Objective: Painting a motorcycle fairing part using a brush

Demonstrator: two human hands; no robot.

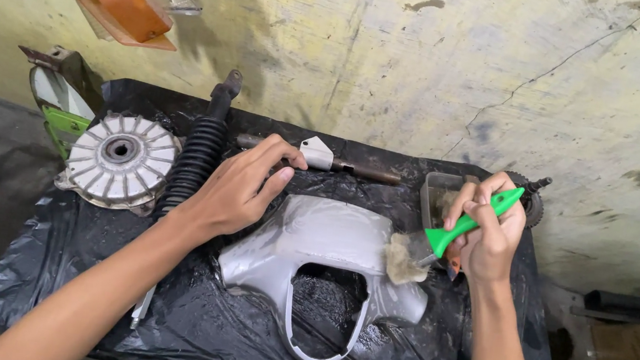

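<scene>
Grey curved plastic cover panel (320,241) is lying on black plastic sheeting (181,318), with the left hand (237,190) pressing its upper edge, fingers slightly spread. Right hand (488,233) is clamping a green-handled paintbrush (443,240), bristles touching the panel's right side.

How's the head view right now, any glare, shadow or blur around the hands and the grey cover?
Head view: sharp and evenly lit at centre; soft glare on the wet grey cover and black plastic sheet; the brush bristles look slightly soft; left hand and right hand are crisp; a dark shadow falls on the wall top left; edges bend slightly from the wide lens.
</scene>
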